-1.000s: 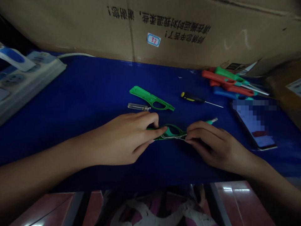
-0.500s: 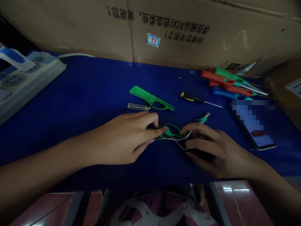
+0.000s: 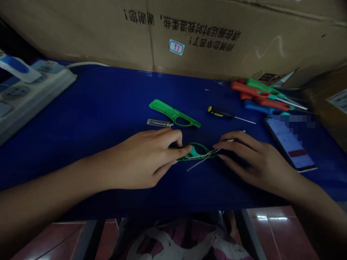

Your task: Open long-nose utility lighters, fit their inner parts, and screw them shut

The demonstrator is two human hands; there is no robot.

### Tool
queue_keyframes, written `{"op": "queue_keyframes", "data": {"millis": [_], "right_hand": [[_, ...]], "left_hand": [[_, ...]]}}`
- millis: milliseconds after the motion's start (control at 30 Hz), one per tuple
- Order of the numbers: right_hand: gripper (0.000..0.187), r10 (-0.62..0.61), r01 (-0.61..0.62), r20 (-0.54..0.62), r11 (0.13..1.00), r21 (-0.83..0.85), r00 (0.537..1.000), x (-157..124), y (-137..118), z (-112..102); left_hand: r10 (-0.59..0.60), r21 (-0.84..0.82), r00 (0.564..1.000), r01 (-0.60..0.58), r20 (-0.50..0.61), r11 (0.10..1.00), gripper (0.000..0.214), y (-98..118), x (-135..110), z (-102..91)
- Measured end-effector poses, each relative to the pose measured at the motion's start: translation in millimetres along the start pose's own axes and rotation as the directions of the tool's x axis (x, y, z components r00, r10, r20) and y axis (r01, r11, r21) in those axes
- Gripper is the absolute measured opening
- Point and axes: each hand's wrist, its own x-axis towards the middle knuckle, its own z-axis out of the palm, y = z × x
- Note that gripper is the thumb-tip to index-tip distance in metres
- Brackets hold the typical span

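Observation:
My left hand (image 3: 151, 155) is closed on a green lighter casing half (image 3: 202, 146), its index finger pressing by the teal trigger (image 3: 193, 151). Thin white wires (image 3: 193, 157) run along the casing. My right hand (image 3: 246, 155) pinches a thin pale tube (image 3: 197, 164) at the casing's right end; the tube slants down to the left. A slim light rod tip (image 3: 243, 131) shows behind the right fingers, most of it hidden. Beyond my left hand lie the other green casing half (image 3: 165, 108) and a clear fuel tank (image 3: 158, 123).
A yellow-and-black screwdriver (image 3: 221, 111) lies behind my right hand. Farther right are several lighters (image 3: 252, 90) in red, green and blue, and a phone (image 3: 290, 144). A power strip (image 3: 40, 88) stands at left. A large cardboard box (image 3: 94, 32) closes off the back.
My right hand has shifted and now pinches the thin tube by the casing's end. The teal-collared rod end is now mostly behind its fingers. My left hand has stayed put.

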Motion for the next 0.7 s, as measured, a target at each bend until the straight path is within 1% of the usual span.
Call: {"op": "queue_keyframes", "data": {"millis": [67, 133, 300, 433, 533, 633, 700], "right_hand": [[0.020, -0.013, 0.013, -0.002, 1.000, -0.022, 1.000, 1, 4, 1], [0.020, -0.021, 0.022, 0.009, 1.000, -0.020, 1.000, 1, 7, 1], [0.023, -0.071, 0.072, 0.036, 0.997, -0.009, 0.997, -3, 10, 1], [0.026, -0.053, 0.051, 0.053, 0.998, 0.024, 0.997, -6, 8, -1], [0.030, -0.058, 0.058, 0.061, 0.998, 0.003, 0.996, -7, 5, -1], [0.029, -0.086, 0.088, 0.053, 0.995, -0.038, 0.995, -10, 3, 1], [0.028, -0.061, 0.061, 0.020, 0.998, -0.004, 0.998, -11, 2, 5]], "left_hand": [[0.001, -0.002, 1.000, -0.001, -0.005, 1.000, 0.047, 0, 0, 0.2], [-0.001, 0.004, 1.000, 0.001, -0.003, 1.000, 0.047, 0, 0, 0.1], [0.001, 0.018, 1.000, -0.001, 0.009, 1.000, 0.048, 0, 0, -0.2], [-0.001, 0.015, 1.000, 0.001, 0.012, 1.000, 0.048, -1, 0, -0.2], [0.000, 0.013, 1.000, 0.000, 0.013, 1.000, 0.048, 0, 0, -0.3], [0.002, 0.009, 1.000, -0.002, 0.014, 1.000, 0.048, 0, 0, -0.3], [0.000, 0.002, 1.000, 0.000, 0.012, 1.000, 0.048, 0, 0, -0.3]]}}
